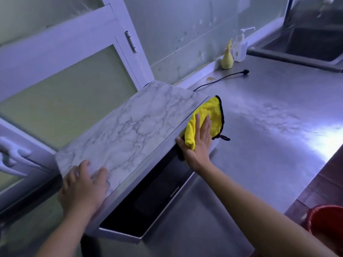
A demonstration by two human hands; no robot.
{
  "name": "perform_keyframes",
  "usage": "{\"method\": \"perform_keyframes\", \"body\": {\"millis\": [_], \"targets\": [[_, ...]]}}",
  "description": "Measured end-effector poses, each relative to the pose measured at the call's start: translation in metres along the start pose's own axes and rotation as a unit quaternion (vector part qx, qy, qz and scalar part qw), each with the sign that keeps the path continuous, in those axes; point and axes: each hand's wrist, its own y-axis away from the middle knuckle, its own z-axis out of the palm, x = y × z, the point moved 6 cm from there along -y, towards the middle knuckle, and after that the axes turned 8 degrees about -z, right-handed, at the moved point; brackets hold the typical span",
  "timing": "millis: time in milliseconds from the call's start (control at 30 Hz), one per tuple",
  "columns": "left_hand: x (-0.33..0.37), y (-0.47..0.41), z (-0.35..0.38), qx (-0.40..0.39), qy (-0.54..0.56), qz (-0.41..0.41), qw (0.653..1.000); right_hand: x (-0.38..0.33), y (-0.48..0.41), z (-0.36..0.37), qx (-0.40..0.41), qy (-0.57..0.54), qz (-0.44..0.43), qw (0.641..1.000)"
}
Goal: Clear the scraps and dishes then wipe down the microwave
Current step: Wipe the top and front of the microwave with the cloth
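Note:
The microwave (133,123) has a marble-patterned top and a dark glass door facing down and right. It stands on a steel counter (269,127). My left hand (83,186) lies flat on the near left corner of its top, fingers spread. My right hand (198,140) presses a yellow cloth (209,115) with black edging against the upper right part of the microwave's front, fingers straight over the cloth and thumb at the top edge.
A black power cord (222,78) with its plug lies loose on the counter behind the microwave. A yellow pear-shaped object (227,58) and a clear pump bottle (241,47) stand by the wall. A sink (311,45) is at far right, a red bucket (326,221) low right, a white cabinet door (65,86) left.

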Motion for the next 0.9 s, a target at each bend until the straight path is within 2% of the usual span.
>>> {"method": "perform_keyframes", "body": {"millis": [100, 167, 300, 433, 600, 700, 800, 867, 900], "targets": [[-0.003, -0.002, 0.003, -0.013, 0.014, 0.001, 1.0, -0.006, -0.003, 0.005, 0.033, -0.039, 0.004, 0.999], [-0.003, -0.002, 0.004, -0.024, 0.037, 0.005, 0.999, -0.012, -0.007, 0.008, 0.091, -0.094, 0.037, 0.991], [0.001, 0.002, 0.003, -0.027, 0.046, 0.001, 0.999, -0.013, -0.009, 0.015, 0.208, -0.174, 0.119, 0.955], [0.001, 0.0, 0.004, -0.039, 0.038, 0.0, 0.999, -0.008, -0.009, 0.017, 0.287, -0.226, 0.12, 0.923], [0.002, 0.0, 0.004, -0.044, 0.037, -0.007, 0.998, 0.001, -0.005, 0.025, 0.312, -0.262, 0.175, 0.897], [0.002, 0.001, 0.002, -0.068, 0.06, -0.003, 0.996, 0.028, -0.004, 0.051, 0.268, -0.283, 0.223, 0.893], [0.005, 0.005, -0.001, -0.083, 0.074, 0.009, 0.994, 0.056, 0.032, 0.082, 0.268, -0.293, 0.219, 0.891], [0.006, 0.004, -0.001, -0.087, 0.075, 0.015, 0.993, 0.017, 0.058, 0.094, 0.279, -0.277, 0.213, 0.895], [0.006, 0.003, -0.001, -0.091, 0.076, 0.018, 0.993, -0.015, 0.069, 0.094, 0.285, -0.265, 0.18, 0.903]]}}
